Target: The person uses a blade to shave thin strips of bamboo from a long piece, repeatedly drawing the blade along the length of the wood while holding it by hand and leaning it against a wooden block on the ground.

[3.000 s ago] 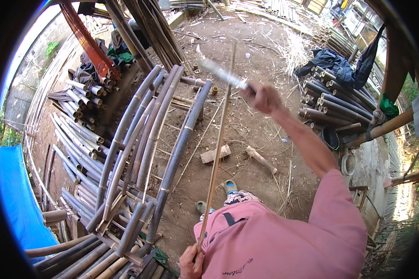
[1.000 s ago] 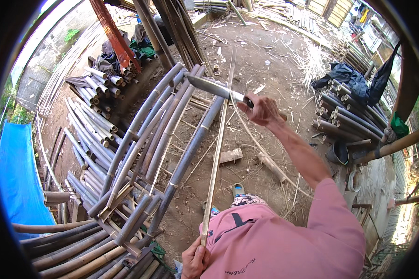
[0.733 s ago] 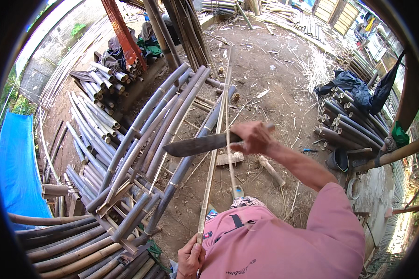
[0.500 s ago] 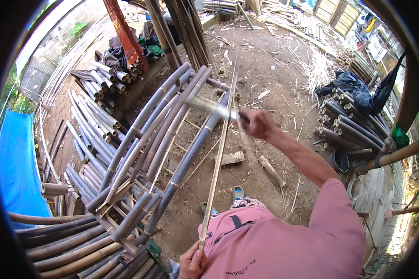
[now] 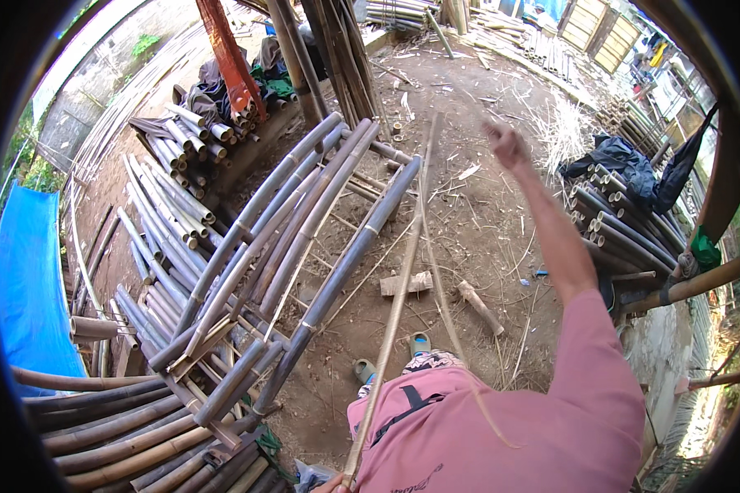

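At the lower edge my left hand (image 5: 334,485), mostly cut off, grips the near end of a long bamboo strip (image 5: 385,353). The strip slants up and away past the dark bamboo frame. A thinner sliver (image 5: 442,302) parts from it about halfway along and curves down to the right over my pink shirt. My right hand (image 5: 510,149) is raised, far and right of the strip's far end, in a closed fist. Motion smears the machete in that fist, and its blade cannot be made out. My right hand is apart from the strip.
A rack of dark bamboo poles (image 5: 349,246) stands left of the strip. Cut poles lie stacked at left (image 5: 177,197) and at right (image 5: 625,214). Two short bamboo pieces, a flat one (image 5: 406,283) and a round one (image 5: 480,307), lie on the dirt beyond my feet.
My right hand has swung up and right, away from the strip, and the blade no longer shows clearly. A sliver now bends away from the strip. My left hand has moved slightly lower.
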`<state>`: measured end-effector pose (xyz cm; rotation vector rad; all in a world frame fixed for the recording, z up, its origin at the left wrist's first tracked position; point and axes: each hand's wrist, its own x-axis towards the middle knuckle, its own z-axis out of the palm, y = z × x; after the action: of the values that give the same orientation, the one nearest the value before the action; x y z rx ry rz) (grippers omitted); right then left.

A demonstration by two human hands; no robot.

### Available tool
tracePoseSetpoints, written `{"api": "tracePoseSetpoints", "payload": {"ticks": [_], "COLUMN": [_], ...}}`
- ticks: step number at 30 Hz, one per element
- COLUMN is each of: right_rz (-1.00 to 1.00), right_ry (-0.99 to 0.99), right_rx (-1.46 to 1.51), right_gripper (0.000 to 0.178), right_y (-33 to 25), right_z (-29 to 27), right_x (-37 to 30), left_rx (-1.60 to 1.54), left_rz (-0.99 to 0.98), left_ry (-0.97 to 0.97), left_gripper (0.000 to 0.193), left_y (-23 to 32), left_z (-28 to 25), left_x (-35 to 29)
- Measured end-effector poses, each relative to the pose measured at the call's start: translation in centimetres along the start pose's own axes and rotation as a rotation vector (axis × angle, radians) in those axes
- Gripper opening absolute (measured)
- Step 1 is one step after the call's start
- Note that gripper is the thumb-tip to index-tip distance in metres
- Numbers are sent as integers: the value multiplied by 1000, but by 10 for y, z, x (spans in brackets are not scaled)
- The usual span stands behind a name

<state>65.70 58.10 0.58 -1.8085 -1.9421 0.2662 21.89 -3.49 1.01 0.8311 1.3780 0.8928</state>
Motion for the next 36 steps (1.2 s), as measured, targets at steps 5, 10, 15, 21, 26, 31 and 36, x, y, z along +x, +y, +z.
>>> {"api": "tracePoseSetpoints", "payload": {"ticks": [5,10,15,21,26,31,36], "right_rz": [266,114,292,609,634,625,561], "right_ry": [29,-233,-830,-441,-286,-250,-162], "right_rx": [563,935,1004,1311,1360,1475,1250], "right_gripper": [61,22,24,34,26,19,18], "right_y": [-67,-144,-187,-169,-141,-120,-55], "right_z": [5,62,111,144,128,124,111], "right_x": [-12,-126,-243,-268,-253,-244,-246], "left_rx": [227,532,211,-541,-777,-613,433], "left_rz": [158,674,228,277,40,-70,718], "left_ry": [272,955,619,572,424,91,285], "left_gripper": [35,34,26,27,39,41,28], "left_y": [-22,-21,14,19,37,43,168], "left_z": [-40,-42,-3,124,165,180,129], "left_x": [20,159,260,293,288,267,148]}}
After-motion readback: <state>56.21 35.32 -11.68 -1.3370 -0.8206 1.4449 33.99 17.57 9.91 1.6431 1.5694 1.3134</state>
